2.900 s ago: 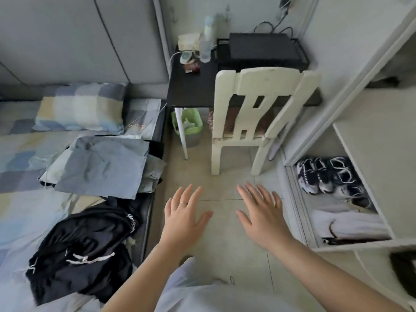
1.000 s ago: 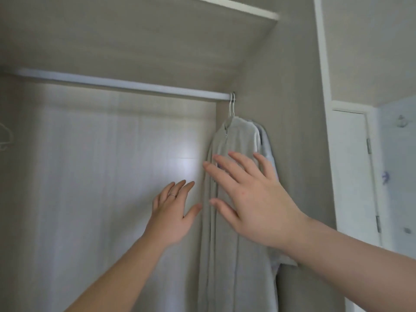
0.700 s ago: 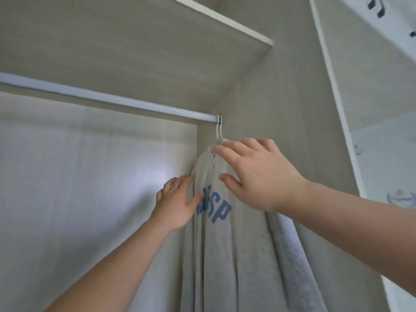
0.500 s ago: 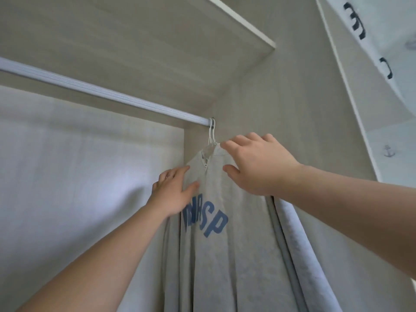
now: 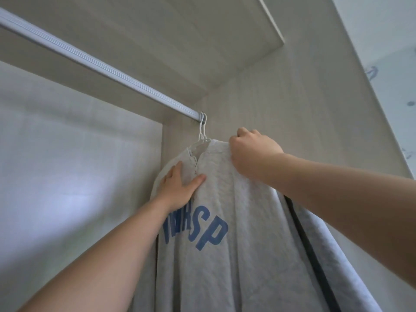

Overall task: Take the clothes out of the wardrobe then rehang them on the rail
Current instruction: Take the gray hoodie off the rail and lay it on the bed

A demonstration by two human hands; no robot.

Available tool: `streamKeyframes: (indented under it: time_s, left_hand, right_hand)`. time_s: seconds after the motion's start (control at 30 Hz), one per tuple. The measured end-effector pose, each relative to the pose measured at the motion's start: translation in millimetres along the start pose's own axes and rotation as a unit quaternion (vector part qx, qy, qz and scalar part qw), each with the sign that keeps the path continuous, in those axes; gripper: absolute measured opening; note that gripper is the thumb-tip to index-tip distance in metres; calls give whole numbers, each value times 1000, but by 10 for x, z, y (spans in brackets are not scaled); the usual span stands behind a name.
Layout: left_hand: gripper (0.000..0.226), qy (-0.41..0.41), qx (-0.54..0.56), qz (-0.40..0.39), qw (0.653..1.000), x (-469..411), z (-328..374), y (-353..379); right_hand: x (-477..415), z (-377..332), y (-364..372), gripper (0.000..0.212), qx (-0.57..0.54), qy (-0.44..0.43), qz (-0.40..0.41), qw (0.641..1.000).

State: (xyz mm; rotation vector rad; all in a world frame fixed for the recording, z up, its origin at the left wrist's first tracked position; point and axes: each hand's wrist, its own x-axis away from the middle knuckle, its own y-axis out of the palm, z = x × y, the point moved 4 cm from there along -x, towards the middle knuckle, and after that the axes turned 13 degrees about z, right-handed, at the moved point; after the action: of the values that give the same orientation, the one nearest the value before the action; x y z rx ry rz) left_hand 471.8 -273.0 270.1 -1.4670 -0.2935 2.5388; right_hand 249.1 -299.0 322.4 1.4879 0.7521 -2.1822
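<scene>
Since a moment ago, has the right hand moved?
Yes: right hand shifted slightly right, away from the hanger hooks, fingers now curled on the grey top.

Sweatshirt (image 5: pixel 247 221) gripped by right hand (image 5: pixel 252 152): light heather grey; blue block letters just below left hand (image 5: pixel 177 188). Hangers (image 5: pixel 201 134) above the grip: white. Rail (image 5: pixel 112 70): pale, ribbed.
</scene>
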Motion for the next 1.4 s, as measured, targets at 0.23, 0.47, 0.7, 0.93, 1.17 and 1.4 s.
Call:
streamKeyframes:
  time_s: [0.23, 0.47, 0.7, 0.93, 1.17, 1.4]
  left_hand:
    - [105, 5, 41, 7, 999, -73, -62, 240]
    - [100, -12, 65, 33, 997, -58, -60, 337]
    - [97, -24, 94, 65, 993, -15, 36, 270]
    - [91, 9, 101, 133, 986, -56, 210, -5]
    - [81, 89, 95, 224, 966, 224, 461, -183]
    - [54, 181, 68, 293, 937, 674, 995, -189]
  right_hand:
    - [-279, -156, 85, 22, 23, 27, 9, 999]
    - [-359, -111, 222, 15, -21, 58, 26, 998]
    - [-438, -72, 206, 12, -77, 109, 42, 990]
    - [-520, -36, -20, 12, -89, 92, 90, 988]
    - [-66, 272, -288, 21, -106, 58, 118, 986]
    - [704, 864, -717, 24, -93, 32, 149, 984]
